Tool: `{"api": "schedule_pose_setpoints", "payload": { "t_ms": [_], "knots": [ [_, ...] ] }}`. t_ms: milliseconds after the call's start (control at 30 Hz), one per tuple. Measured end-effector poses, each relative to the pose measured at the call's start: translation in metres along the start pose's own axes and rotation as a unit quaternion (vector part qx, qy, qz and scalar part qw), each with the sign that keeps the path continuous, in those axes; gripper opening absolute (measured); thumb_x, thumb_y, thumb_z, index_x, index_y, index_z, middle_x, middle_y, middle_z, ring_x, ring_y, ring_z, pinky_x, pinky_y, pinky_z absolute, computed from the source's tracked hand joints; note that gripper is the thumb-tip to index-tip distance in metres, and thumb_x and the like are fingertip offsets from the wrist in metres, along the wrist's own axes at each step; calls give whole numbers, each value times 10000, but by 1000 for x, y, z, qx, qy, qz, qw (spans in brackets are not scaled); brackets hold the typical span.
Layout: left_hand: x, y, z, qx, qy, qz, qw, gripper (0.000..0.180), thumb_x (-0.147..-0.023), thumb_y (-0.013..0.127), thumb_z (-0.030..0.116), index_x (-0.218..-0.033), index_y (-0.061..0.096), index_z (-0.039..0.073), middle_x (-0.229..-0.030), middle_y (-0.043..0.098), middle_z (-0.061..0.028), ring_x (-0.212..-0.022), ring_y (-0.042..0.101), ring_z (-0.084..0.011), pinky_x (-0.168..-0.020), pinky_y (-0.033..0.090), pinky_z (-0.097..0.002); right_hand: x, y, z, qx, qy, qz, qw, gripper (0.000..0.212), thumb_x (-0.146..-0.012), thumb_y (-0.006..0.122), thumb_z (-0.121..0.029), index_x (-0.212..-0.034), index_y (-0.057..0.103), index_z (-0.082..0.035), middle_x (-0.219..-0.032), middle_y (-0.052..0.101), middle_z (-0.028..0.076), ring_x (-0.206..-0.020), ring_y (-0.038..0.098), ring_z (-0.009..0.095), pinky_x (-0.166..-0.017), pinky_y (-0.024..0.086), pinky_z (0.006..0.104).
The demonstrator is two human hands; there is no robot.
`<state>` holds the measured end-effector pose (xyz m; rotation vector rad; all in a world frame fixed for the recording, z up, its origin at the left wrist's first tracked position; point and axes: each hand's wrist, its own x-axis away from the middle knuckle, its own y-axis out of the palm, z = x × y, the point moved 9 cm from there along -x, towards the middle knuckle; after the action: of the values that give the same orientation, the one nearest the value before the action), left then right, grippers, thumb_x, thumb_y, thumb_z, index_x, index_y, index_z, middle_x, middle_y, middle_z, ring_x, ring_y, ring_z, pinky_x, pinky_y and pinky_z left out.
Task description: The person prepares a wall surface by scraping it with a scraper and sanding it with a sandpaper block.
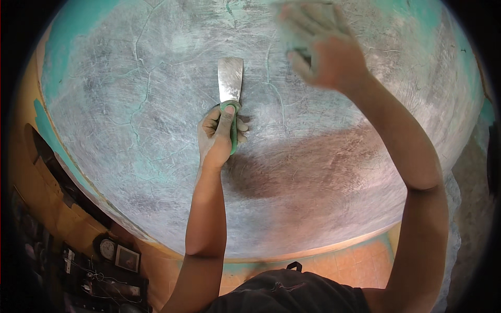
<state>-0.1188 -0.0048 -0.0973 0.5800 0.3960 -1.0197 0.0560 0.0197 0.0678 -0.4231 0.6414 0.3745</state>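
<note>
My left hand [216, 136] is wrapped around the green handle of a putty knife [230, 78], thumb along the front. Its wide metal blade points up, in front of a scuffed grey-white wall [177, 109] with patches of turquoise paint and several branching cracks. Higher up on the right, my right hand [329, 52] lies against the wall, blurred by motion. Under its fingers is a flat grey-green sheet [287, 26], too smeared to tell its material. Pale dust coats both hands.
A brown shadow falls across the wall's lower right. Orange tiles [355, 261] lie below the wall's bottom edge. At lower left are a round clock [107, 249], a framed picture [127, 259] and tangled white cables [99, 276]. Rough grey material [453, 229] borders the right side.
</note>
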Motion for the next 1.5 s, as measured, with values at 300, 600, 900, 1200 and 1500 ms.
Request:
{"api": "schedule_pose_setpoints", "payload": {
  "t_ms": [300, 600, 900, 1200, 1500],
  "knots": [
    [2, -1, 1, 4, -21, 0, 1000, 351, -959, 638, 367, -1015, 679, 23, -688, 658, -72, -542, 594, -113, -479, 457, -238, -5, -19, 10, 60, 78, -13, 995, 637, -892, 561, -365, -1484, 412, -186, -1538, 403, 35, -1439, 338, 221, -1213, 176, 486],
    [3, 5, 2, 9, -24, -6, 1000, 339, -963, 636, 352, -1016, 677, 21, -711, 662, -79, -576, 612, -122, -506, 477, -245, 1, 4, 12, 56, 40, -9, 998, 498, -956, 449, -371, -1419, 487, -193, -1545, 393, -16, -1457, 304, 194, -1218, 97, 513],
    [4, 5, 1, -6, -43, 5, 999, 335, -961, 639, 346, -1042, 674, 23, -734, 673, -81, -575, 611, -116, -505, 475, -236, 3, 2, 23, 8, 80, -20, 997, 585, -905, 528, -437, -1420, 499, -160, -1539, 405, -9, -1430, 336, 204, -1215, 166, 447],
    [4, 4, 3, -9, -48, -3, 999, 308, -974, 613, 340, -1020, 694, 47, -702, 666, -52, -519, 588, -107, -489, 461, -229, 11, 0, -8, 8, 21, -16, 1000, 569, -893, 543, -442, -1407, 509, -200, -1495, 452, 14, -1438, 311, 253, -1209, 127, 546],
    [3, 4, -1, 10, -51, 4, 999, 322, -961, 645, 323, -1046, 675, 13, -755, 681, -87, -564, 585, -110, -503, 462, -239, 21, 14, -36, -3, 90, -82, 993, 776, -921, 437, -597, -1511, 332, -103, -1566, 334, 57, -1475, 212, 296, -1165, 115, 651]
  ]
}}
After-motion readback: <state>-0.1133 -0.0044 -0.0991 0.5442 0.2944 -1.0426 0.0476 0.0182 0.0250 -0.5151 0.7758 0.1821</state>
